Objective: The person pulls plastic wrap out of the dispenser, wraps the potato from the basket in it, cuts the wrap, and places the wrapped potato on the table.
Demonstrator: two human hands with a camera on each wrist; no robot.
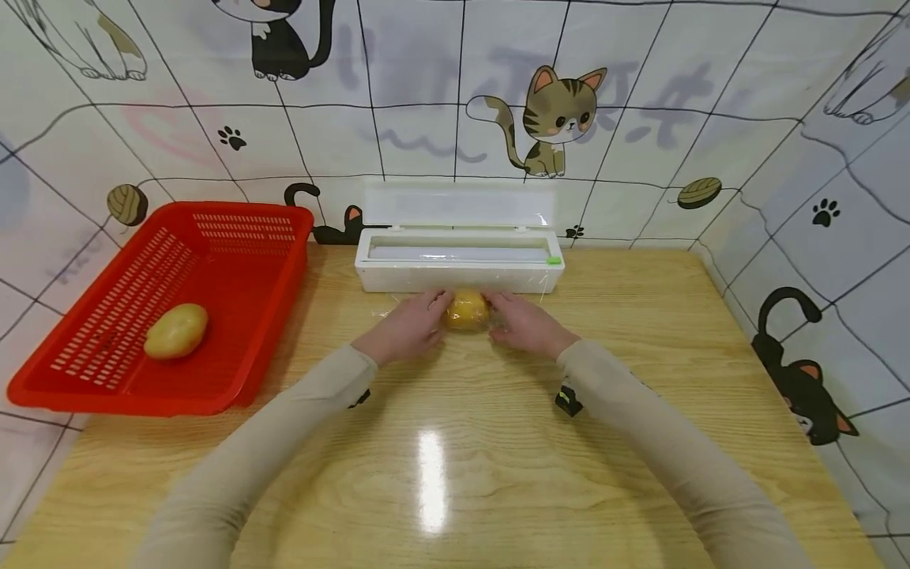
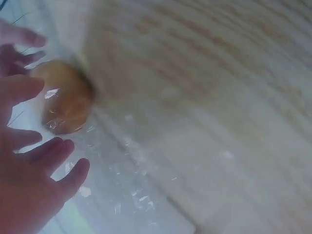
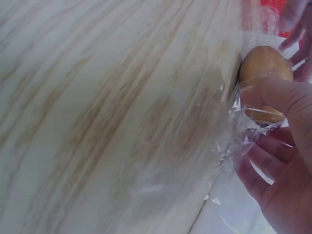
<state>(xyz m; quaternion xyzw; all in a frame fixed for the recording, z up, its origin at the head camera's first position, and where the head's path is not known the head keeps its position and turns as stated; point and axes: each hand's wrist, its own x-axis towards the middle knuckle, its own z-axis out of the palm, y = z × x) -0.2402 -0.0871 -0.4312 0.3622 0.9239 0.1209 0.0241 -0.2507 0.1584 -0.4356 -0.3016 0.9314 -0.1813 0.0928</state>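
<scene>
A yellow-brown potato (image 1: 467, 310) lies between the two hands, close in front of a white cling film dispenser (image 1: 459, 273). Clear cling film (image 3: 239, 126) covers part of it and bunches up at its right end. The left hand (image 1: 415, 324) is at the potato's left side; in the left wrist view its fingers (image 2: 73, 175) are spread and loosely bent over the film. At the opposite side, the right hand (image 1: 524, 322) has its thumb overlapping the potato and its fingers curled below, with crumpled film between them.
A red plastic basket (image 1: 245, 371) stands at the left with another potato (image 1: 176, 331) inside. The dispenser's lid (image 1: 458, 205) is raised against the cat-patterned wall covering (image 1: 419, 71). The wood-grain table (image 1: 498, 474) extends in front of the forearms.
</scene>
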